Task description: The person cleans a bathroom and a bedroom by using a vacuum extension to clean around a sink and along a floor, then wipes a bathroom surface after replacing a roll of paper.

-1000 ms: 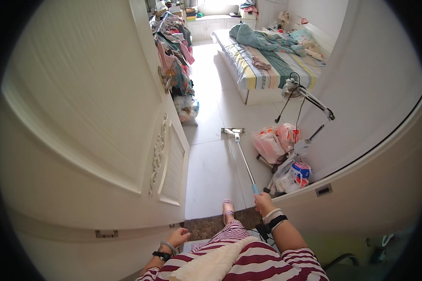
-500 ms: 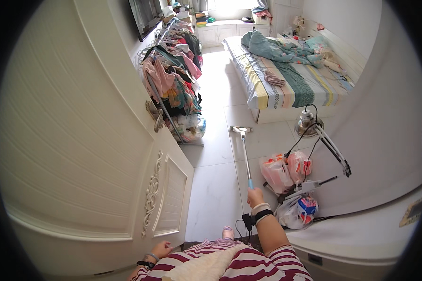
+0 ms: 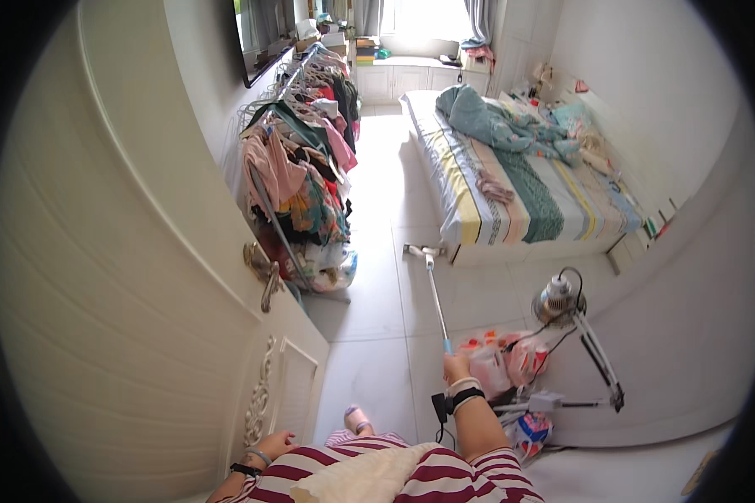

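From the head view, the right hand (image 3: pixel 455 367) is gripping the blue-tipped end of a long mop handle (image 3: pixel 436 302), fingers wrapped tight around it; the mop is reaching forward across the pale tiled floor (image 3: pixel 369 369), and its flat head (image 3: pixel 422 250) is lying just beside the foot of the bed (image 3: pixel 512 193); the left hand (image 3: pixel 273 444) is hanging low next to the open white door (image 3: pixel 143 277), fingers loosely curled and holding nothing, though whether they are touching the door I cannot tell; a crowded clothes rack (image 3: pixel 302 176) is standing along the left wall; a lamp on a jointed arm (image 3: pixel 575 335) is leaning near pink bags (image 3: pixel 507 360) beside the right hand.
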A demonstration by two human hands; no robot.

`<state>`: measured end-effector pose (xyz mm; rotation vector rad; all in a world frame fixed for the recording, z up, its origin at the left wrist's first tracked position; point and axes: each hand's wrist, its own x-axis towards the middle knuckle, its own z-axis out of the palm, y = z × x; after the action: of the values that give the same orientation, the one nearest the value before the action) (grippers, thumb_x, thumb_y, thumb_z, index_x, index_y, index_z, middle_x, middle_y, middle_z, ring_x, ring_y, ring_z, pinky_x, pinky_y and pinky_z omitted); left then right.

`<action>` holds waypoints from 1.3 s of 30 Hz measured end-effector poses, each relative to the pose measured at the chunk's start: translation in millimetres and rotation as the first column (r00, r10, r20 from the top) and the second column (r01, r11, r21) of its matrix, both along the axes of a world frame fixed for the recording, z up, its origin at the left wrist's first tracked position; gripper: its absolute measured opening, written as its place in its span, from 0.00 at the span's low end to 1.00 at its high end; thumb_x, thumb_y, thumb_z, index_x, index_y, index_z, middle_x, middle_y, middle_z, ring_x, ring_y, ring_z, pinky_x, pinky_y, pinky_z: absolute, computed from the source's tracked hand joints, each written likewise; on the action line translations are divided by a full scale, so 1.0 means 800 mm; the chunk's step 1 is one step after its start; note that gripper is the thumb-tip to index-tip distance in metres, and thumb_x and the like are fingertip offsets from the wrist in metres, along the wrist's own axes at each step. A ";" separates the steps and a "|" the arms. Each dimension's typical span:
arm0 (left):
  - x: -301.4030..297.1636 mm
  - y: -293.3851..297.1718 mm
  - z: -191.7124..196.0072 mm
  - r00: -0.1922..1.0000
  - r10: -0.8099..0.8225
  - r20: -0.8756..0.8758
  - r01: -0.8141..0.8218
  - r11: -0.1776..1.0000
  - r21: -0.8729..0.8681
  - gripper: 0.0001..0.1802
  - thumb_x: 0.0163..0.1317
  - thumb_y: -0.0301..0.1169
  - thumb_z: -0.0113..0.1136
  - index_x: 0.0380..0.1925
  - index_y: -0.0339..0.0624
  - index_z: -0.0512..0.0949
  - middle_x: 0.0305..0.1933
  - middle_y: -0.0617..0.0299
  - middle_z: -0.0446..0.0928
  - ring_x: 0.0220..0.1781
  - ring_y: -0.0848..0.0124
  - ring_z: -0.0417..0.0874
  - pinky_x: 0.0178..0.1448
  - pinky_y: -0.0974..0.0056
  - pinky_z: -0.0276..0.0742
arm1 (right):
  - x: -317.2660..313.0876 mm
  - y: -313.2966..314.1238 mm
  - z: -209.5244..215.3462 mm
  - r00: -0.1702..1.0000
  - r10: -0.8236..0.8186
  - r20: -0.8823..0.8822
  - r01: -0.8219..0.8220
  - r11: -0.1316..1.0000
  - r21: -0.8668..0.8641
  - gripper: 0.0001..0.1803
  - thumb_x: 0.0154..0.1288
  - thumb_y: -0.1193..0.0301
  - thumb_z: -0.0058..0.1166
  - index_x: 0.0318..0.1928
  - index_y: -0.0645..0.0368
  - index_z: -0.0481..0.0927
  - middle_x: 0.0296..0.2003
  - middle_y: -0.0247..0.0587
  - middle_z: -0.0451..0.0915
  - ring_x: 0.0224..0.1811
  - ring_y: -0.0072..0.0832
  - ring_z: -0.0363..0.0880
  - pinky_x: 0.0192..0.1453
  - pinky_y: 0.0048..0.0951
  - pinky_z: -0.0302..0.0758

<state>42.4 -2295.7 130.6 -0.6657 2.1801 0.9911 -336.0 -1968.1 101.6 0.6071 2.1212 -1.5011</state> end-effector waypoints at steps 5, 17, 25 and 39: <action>-0.137 -0.008 0.044 0.982 -0.107 -0.153 0.099 0.993 -0.061 0.25 0.53 0.40 0.58 0.48 0.37 0.71 0.36 0.51 0.79 0.39 0.56 0.79 0.44 0.59 0.74 | -0.065 -0.003 -0.004 1.000 -0.022 -0.020 0.024 0.996 0.080 0.11 0.56 0.68 0.50 0.23 0.63 0.71 0.11 0.35 0.66 0.08 0.26 0.64 0.10 0.30 0.59; -0.342 -0.039 0.056 0.933 -0.283 -0.224 0.275 0.959 -0.069 0.23 0.54 0.40 0.57 0.46 0.37 0.72 0.38 0.51 0.77 0.41 0.56 0.77 0.45 0.59 0.73 | -0.217 -0.059 0.019 0.978 0.190 -0.081 -0.168 0.960 0.223 0.16 0.57 0.64 0.49 0.30 0.68 0.77 0.17 0.46 0.75 0.15 0.35 0.74 0.18 0.35 0.68; -0.496 -0.045 0.092 0.938 -0.290 -0.191 0.274 0.956 -0.105 0.22 0.54 0.39 0.58 0.45 0.38 0.72 0.39 0.51 0.77 0.41 0.55 0.77 0.46 0.58 0.72 | -0.368 -0.070 -0.049 0.926 0.333 -0.179 -0.262 0.907 0.329 0.15 0.58 0.65 0.49 0.29 0.68 0.75 0.15 0.40 0.71 0.12 0.29 0.69 0.14 0.32 0.63; -0.646 -0.092 0.126 0.964 -0.221 -0.146 0.207 0.973 -0.101 0.21 0.55 0.38 0.57 0.46 0.38 0.72 0.39 0.51 0.77 0.43 0.56 0.77 0.48 0.59 0.71 | -0.513 -0.153 0.013 0.916 0.367 -0.163 -0.284 0.878 0.385 0.18 0.55 0.64 0.50 0.29 0.72 0.78 0.28 0.64 0.77 0.34 0.55 0.77 0.39 0.44 0.72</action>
<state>-474.7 -2369.4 231.5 -0.3890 2.3838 0.8659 -746.7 -2090.6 111.9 0.1702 2.5490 -1.0505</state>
